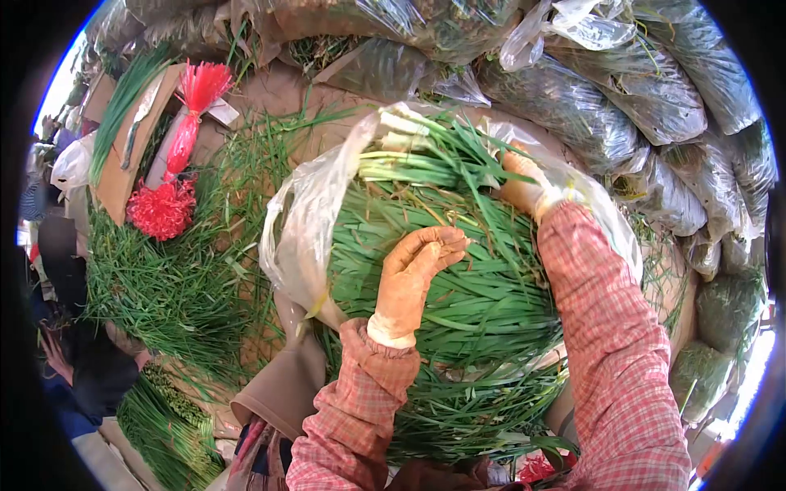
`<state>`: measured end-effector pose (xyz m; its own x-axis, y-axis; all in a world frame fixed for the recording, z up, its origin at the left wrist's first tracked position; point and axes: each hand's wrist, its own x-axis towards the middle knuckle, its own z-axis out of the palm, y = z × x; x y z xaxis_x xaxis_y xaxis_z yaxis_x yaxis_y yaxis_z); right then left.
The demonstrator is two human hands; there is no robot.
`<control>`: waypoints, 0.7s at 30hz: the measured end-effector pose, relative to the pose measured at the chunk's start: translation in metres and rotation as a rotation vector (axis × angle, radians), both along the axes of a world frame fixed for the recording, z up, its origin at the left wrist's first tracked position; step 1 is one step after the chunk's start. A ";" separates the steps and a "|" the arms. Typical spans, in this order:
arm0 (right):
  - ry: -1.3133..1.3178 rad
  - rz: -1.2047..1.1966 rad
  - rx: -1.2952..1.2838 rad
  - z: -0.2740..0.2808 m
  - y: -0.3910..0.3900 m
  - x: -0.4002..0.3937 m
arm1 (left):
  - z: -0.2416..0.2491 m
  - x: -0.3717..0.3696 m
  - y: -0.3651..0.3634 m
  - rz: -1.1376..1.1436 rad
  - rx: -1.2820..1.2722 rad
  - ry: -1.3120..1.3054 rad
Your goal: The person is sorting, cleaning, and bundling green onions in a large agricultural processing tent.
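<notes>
A clear plastic bag (307, 233) stands open before me, packed with green garlic chives (483, 299). Bundles with pale stem ends (409, 168) lie across the top at the far side. My left hand (419, 274), in an orange-stained glove, is held over the middle of the leaves with its fingers curled against the thumb. What it pinches, if anything, is too small to make out. Inside the bag's right wall, my right hand (521, 184) is closed around the leafy part of a top bundle; leaves hide some of its fingers.
Loose chives (155, 282) cover the ground at left. Beyond them are a bundle of red ties (182, 147) and a board with a knife (135, 139). Filled plastic bags (630, 90) are stacked along the back and right. Another person's dark sleeve (98, 360) shows at far left.
</notes>
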<state>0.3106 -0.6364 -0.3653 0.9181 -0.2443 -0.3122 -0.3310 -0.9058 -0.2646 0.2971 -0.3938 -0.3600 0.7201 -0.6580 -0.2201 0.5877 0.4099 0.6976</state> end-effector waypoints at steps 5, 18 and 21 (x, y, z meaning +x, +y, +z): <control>0.415 0.097 0.140 0.001 -0.028 0.044 | 0.004 0.001 -0.007 0.018 0.054 -0.006; -0.212 -0.018 0.891 0.037 -0.060 -0.052 | 0.055 -0.038 -0.042 0.188 0.145 -0.249; -0.446 0.191 0.266 0.021 -0.018 -0.086 | 0.045 -0.048 -0.043 0.112 0.246 -0.337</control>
<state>0.2248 -0.6548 -0.3438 0.9957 -0.0262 0.0888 0.0291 -0.8217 -0.5692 0.2493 -0.4365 -0.3151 0.8424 -0.5294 -0.1011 0.2719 0.2553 0.9278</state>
